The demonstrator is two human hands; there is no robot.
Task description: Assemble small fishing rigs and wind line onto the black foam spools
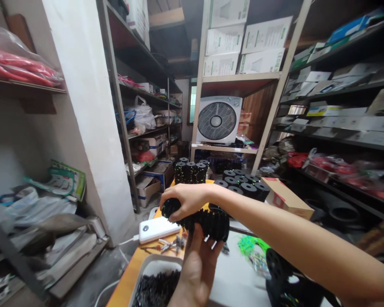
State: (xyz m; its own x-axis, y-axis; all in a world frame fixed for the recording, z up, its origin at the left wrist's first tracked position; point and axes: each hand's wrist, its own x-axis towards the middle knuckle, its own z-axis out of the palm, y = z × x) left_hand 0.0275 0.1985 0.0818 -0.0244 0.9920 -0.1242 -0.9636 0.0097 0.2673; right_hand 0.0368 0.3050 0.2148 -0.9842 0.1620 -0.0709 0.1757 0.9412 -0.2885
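Furthest to the left of the fingers, a white cable (123,243) ran to a white block (160,229) on the table, just left of and below the right hand's fingertips. Nearer the wearer, left of the lower fingers, stood a white tray (162,260) of small black pieces (156,288); loose metal parts (174,244) lay between block and tray. The right hand (186,199) gripped the left end of a ridged black roll (213,224) from above, fingers curled over it. The left hand (197,266) supported it from below, thumb in front and fingers wrapped about its right part. Whether the roll was one piece or several could not be determined. Beyond the fingers stood standing rolls (192,172); to the right lay green strands (251,246) and, farther right, a black reel (291,277). Risks, in my judgement: uneven pressure between the hands could twist or loosen the roll; a slackened left-hand grip could drop it into the tray, scattering pieces; a low sweep of the right forearm could catch the strands or reel; and a snagged cable could drag the block.
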